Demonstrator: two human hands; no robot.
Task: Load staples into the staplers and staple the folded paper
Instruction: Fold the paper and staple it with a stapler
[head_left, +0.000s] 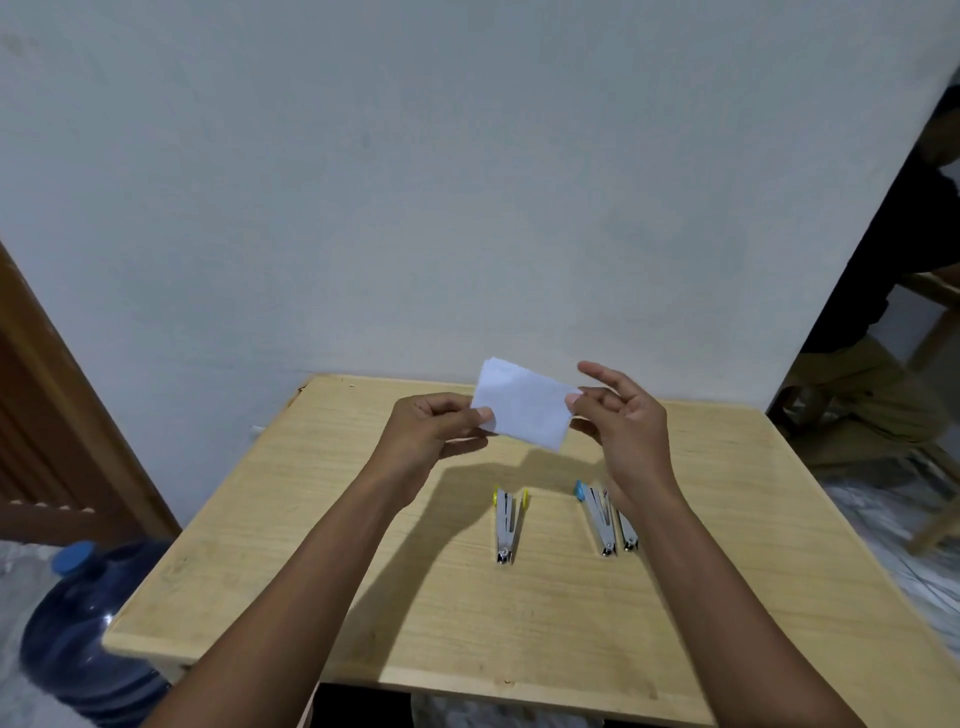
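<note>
Paper (522, 408), folded and white, is held in the air above the desk (363, 597), pinched at its left edge by the left hand (431, 426) and at its right edge by the right hand (623, 421), whose other fingers (597, 371) are spread. The yellow-tipped stapler (508, 525), blue-tipped stapler (597, 519) and a third stapler (626, 530) lie beneath, apparently opened. Judging by this, the folding step is in hand; next, one hand must be freed to take a stapler.

three staplers (566, 522) on table (363, 571), paper (524, 402) above.
</note>
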